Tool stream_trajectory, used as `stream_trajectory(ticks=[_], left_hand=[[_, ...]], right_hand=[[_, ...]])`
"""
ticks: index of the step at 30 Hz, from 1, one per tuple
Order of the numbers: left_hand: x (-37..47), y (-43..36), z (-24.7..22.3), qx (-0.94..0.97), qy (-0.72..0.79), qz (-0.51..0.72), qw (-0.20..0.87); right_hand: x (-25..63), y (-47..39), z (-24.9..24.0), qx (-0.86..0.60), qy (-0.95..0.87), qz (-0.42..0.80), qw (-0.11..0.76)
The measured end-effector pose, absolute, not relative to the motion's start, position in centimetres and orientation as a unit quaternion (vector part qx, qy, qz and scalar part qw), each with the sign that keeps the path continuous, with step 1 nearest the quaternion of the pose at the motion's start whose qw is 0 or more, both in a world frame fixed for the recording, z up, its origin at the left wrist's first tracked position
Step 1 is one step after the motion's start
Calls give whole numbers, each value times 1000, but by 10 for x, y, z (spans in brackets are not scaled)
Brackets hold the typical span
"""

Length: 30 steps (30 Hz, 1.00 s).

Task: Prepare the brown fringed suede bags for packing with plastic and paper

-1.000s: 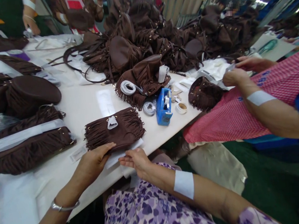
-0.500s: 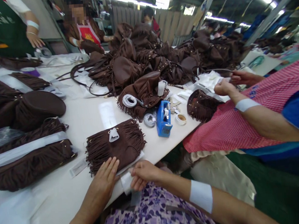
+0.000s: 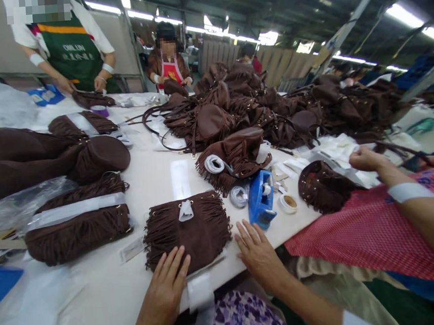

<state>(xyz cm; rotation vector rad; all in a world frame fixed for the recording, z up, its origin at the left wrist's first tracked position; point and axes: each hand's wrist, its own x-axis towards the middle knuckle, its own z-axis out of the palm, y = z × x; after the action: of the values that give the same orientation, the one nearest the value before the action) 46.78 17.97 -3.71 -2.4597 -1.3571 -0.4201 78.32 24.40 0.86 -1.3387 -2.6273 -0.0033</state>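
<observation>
A brown fringed bag (image 3: 203, 233) lies flat on the white table, a white wrapped piece (image 3: 185, 210) at its upper middle. My left hand (image 3: 166, 285) rests on the bag's lower left edge with its fingers stretched out. Just right of the bag, my right hand (image 3: 258, 253) is spread, palm down, near the table edge and below the blue tape dispenser (image 3: 261, 199); nothing is in it. A white strip (image 3: 200, 290) hangs over the table edge between my hands.
Wrapped brown bags (image 3: 81, 219) lie at the left. Behind stands a large pile of brown bags (image 3: 231, 102). A tape roll (image 3: 288, 203) and white coils (image 3: 239, 195) sit by the dispenser. A person in a red checked apron (image 3: 340, 228) works at the right; others stand across the table.
My right hand has moved from the white strip at the table edge to the right and up, and its curled fingers have spread. My left hand stays on the bag. The view has shifted.
</observation>
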Motion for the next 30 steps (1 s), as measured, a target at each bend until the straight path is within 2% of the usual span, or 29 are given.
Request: stream_trajectory(ticks=[5,8,11,15,19,30], left_hand=[[469,177,-36,-852,-481,-142,147],[471,176,-28,-852,-487,-133,139],[469,175,-19,-842,-508,-125,127],[459,176,-13,-831,-535,-124,88],[448,178,-21,-834,-533,-135,52],[445,182,-32,-821,-532,-199,54]], right_hand=[[761,225,28,-483,-864,-44,136],[716,236,41,-361,-924,-10,125],[693,258,28,-258,-961,18,98],[702,278,3,-239,-969,32,63],[711,283,5,-222,-973,49,46],[710,287,0,-220,-973,58,32]])
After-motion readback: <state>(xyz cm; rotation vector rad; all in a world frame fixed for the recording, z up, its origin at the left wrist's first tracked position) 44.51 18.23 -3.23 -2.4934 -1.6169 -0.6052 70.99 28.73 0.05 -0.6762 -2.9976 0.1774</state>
